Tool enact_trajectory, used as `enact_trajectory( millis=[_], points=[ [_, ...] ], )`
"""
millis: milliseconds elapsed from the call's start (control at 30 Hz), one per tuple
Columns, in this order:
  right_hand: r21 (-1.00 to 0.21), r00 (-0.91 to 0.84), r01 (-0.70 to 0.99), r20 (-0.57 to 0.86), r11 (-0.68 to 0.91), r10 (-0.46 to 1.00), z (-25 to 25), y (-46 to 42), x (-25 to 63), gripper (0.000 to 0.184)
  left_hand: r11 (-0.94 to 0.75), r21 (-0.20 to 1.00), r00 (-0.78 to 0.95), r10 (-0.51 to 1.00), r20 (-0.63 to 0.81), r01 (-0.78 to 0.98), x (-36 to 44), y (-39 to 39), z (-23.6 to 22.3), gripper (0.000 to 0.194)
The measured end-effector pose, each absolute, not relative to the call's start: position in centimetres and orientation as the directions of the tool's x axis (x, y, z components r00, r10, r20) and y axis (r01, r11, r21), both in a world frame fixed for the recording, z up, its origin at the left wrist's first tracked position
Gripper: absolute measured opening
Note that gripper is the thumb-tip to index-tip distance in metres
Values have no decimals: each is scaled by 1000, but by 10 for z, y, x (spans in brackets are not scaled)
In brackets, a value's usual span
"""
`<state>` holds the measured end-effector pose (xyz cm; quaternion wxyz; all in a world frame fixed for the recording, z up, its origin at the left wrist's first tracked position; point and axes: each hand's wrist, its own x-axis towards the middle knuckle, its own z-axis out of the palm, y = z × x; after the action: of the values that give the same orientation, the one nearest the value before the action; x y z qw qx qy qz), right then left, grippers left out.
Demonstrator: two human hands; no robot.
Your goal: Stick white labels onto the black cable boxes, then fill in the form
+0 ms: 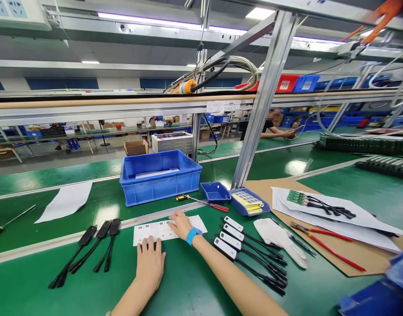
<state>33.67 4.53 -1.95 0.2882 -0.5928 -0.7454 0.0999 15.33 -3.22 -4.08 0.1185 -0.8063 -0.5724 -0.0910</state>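
Left fingers [151, 261], slightly parted, and right fingers [180, 224], loosely curled, on white sheet [150, 231], gripping nothing visible. Beyond them, blue bin [162, 181] with papers; right of it, 2 small trays [216, 192], the nearer containing yellow labels [252, 203].

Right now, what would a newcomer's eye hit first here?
The big blue bin, mid-bench. Then the left hand and right hand on a white label sheet, bright blue band on the right wrist. Four white-faced modules with black cables lie to the right.
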Motion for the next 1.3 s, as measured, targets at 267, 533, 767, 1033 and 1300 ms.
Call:
enact_trajectory(
  millis=[267, 533, 767, 1033, 1300],
  points=[
    [-753, 69, 512, 517, 414, 853, -13, -4, 354, 23, -342, -45, 343, 912, 226, 939, 139, -18, -12, 40],
    [-895, 302, 221, 440, 387, 846, -17, -56, 369, 32, 71, -79, -38, 932, 360, 994, 52, 30, 2, 46],
    [-929, 301, 96, 370, 358, 879, -31, -53, 369, 33, -17, 92, -14, 947, 322, 996, 61, 27, 9, 49],
    [-942, 235, -45, 314, 333, 920, -27, -57, 367, 33, 149, 989, 275, 950, -148, 17, 150, -25, 5, 45],
    [-941, 178, 55, 339, 335, 924, -20, -64, 361, 27, 331, 925, 506, 840, -198, -187, 189, -70, -18, 57]
  ],
)
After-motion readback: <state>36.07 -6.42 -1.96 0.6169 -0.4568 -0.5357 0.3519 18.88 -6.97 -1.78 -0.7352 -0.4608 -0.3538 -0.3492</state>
